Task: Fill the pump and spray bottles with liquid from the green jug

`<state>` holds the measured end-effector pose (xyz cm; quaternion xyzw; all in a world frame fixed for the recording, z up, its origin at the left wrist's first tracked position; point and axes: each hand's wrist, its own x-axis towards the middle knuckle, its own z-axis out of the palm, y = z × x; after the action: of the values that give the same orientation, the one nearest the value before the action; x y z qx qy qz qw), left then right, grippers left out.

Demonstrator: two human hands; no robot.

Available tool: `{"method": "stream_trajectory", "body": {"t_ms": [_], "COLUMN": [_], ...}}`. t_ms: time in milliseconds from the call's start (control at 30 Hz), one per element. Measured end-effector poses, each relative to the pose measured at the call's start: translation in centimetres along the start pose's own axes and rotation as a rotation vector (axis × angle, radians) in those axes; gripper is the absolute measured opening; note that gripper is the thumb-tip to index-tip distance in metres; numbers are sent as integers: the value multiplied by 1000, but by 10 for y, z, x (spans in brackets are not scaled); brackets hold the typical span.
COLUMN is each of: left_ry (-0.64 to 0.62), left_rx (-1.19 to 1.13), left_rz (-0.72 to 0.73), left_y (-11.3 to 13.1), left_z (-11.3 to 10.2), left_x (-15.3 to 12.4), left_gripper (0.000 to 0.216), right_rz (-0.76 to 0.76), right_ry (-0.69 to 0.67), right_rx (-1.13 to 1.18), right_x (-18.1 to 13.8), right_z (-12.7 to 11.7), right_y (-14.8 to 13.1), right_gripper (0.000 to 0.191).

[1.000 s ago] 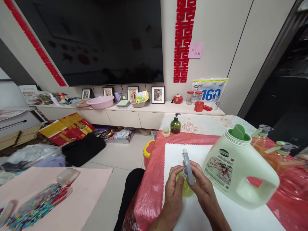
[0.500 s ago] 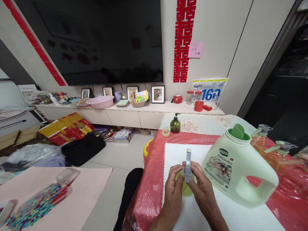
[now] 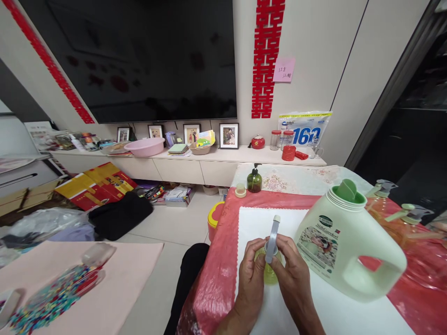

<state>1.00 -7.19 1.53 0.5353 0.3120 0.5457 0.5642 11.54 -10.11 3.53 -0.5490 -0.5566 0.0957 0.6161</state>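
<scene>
A small spray bottle with yellow-green liquid stands on the white mat before me. Its grey spray head points away from me and has a pale tip. My left hand is closed around the left side of the neck, thumb and fingers at the collar. From the other side my right hand grips the same collar, its thumb beside the head. Fingers hide part of the bottle. Just right of my hands sits a large pale green jug with a green cap resting in its mouth.
Two spray bottles with grey heads stand at the right. Toward the back are a dark green pump bottle and a cream cap. Red plastic covers the table. A pink-topped table with colourful beads is at left.
The spray head has turned slightly, its pale tip now further right. Both hands keep their hold on the collar, and the jug remains in place.
</scene>
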Motion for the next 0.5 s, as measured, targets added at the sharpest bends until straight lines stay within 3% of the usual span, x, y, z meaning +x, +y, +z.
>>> {"method": "stream_trajectory", "body": {"t_ms": [267,500], "left_ry": [-32,-178], "left_rx": [60,127], "left_rz": [-10,-130], "left_y": [1,-18], "left_z": [-2,-20], "left_x": [-1,-8], "left_gripper": [40,64], "right_rz": [30,75], "right_ry": [-17,-32], "right_rx": [18,-11], "right_x": [-2,-11], "right_z": [0,3], "right_y": [2,9], "right_gripper": [26,30]}}
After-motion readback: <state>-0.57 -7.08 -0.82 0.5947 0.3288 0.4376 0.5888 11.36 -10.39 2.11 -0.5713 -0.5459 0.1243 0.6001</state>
